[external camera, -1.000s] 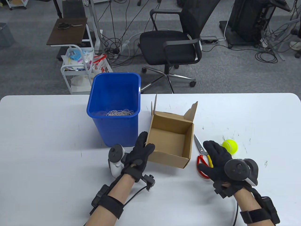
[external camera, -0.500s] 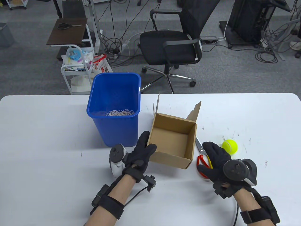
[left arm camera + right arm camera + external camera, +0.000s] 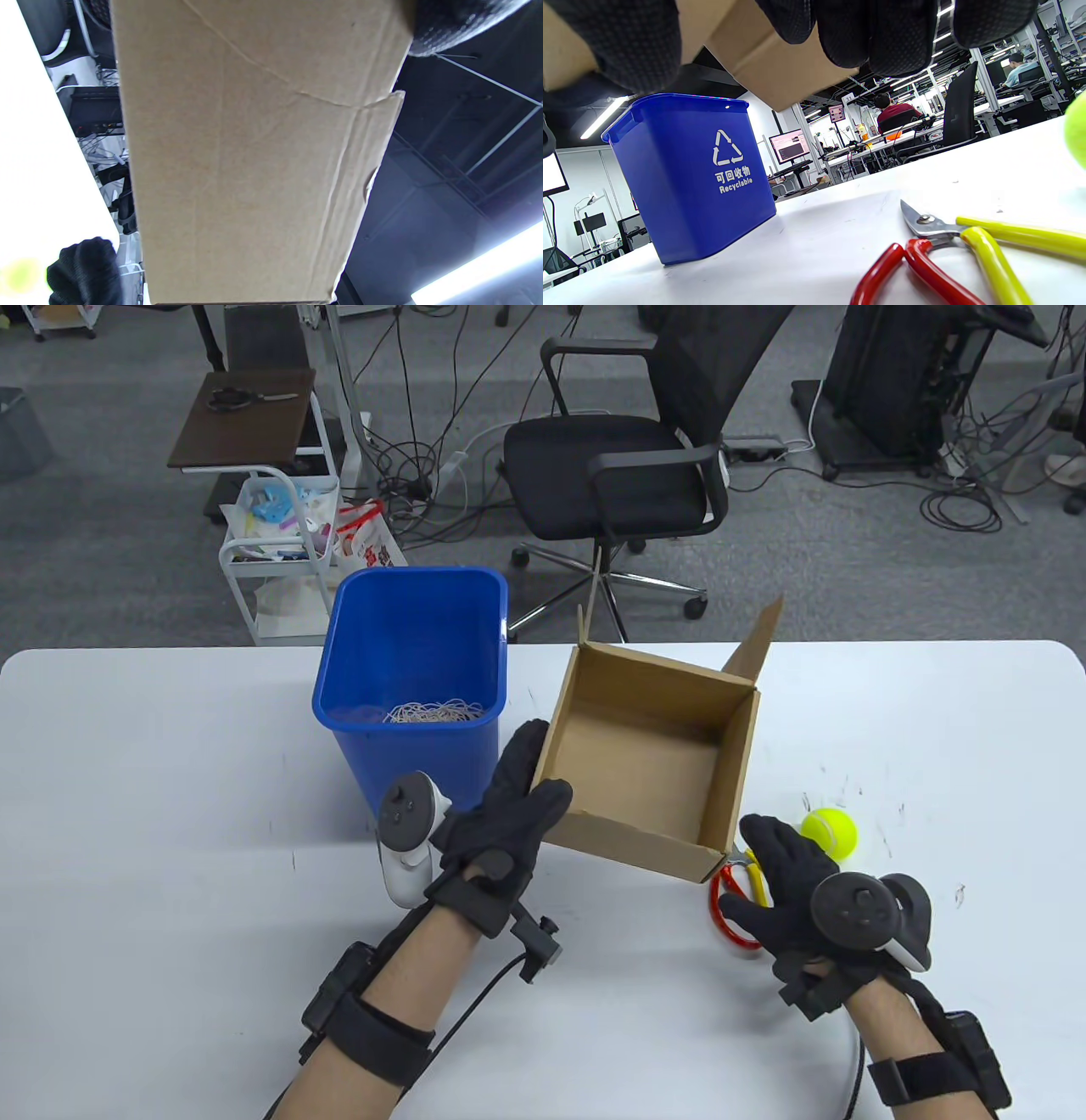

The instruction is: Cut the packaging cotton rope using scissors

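My left hand [image 3: 509, 814] grips the near-left corner of an open, empty cardboard box [image 3: 628, 840] and holds it tilted above the table. The box fills the left wrist view [image 3: 254, 161], with a fingertip [image 3: 458, 21] on its edge. My right hand [image 3: 785, 874] is open, palm down, just above the scissors [image 3: 734, 899] with red and yellow handles, which lie flat on the table. In the right wrist view the scissors [image 3: 933, 250] lie below the fingers [image 3: 899, 29], not touched. Pale cotton rope [image 3: 433, 712] lies coiled inside the blue bin [image 3: 424, 780].
The blue recycling bin [image 3: 691, 178] stands left of the box, close to my left hand. A yellow tennis ball [image 3: 829, 833] sits on the table right of the scissors. An office chair [image 3: 628, 466] stands beyond the table's far edge.
My left hand has lifted the box off the table and carried it up and away from me, covering the scissor blades in the table view. My right hand has stayed over the scissors.
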Tool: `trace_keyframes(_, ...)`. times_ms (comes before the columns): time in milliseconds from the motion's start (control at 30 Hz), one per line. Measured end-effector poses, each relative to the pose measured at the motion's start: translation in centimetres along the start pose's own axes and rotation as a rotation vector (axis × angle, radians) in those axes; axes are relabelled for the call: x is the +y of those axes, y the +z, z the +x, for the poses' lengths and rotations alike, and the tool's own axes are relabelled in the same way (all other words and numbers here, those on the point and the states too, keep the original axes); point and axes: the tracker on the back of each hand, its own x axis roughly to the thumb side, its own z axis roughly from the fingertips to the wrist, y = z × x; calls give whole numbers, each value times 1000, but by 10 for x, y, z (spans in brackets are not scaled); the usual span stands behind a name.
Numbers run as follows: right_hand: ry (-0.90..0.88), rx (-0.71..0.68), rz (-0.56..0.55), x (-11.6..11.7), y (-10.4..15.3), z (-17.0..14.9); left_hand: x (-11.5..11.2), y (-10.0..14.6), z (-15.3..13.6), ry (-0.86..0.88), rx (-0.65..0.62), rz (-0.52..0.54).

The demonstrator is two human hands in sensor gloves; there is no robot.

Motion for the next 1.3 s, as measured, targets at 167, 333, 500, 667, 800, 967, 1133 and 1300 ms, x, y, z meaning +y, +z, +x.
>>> trace_keyframes(167,9,1,15,2,0,0,39,8,33,-23,-56,79)
trace_keyframes(333,16,5,40,8,0,0,86,21,53,-41,-90,206)
trace_keyframes(500,22,11,57,12,0,0,130,26,59,17,-131,342)
trace_keyframes(667,23,19,77,17,0,-2,161,19,55,-178,-61,447)
trace_keyframes(800,29,24,84,18,0,-3,172,9,50,-302,24,486)
trace_keyframes(967,27,30,88,17,0,-4,175,-3,47,-428,105,489)
trace_keyframes(1133,27,32,99,17,-1,-3,170,-13,48,-598,179,479)
trace_keyframes(1300,18,34,103,17,-1,-4,168,-14,49,-682,241,529)
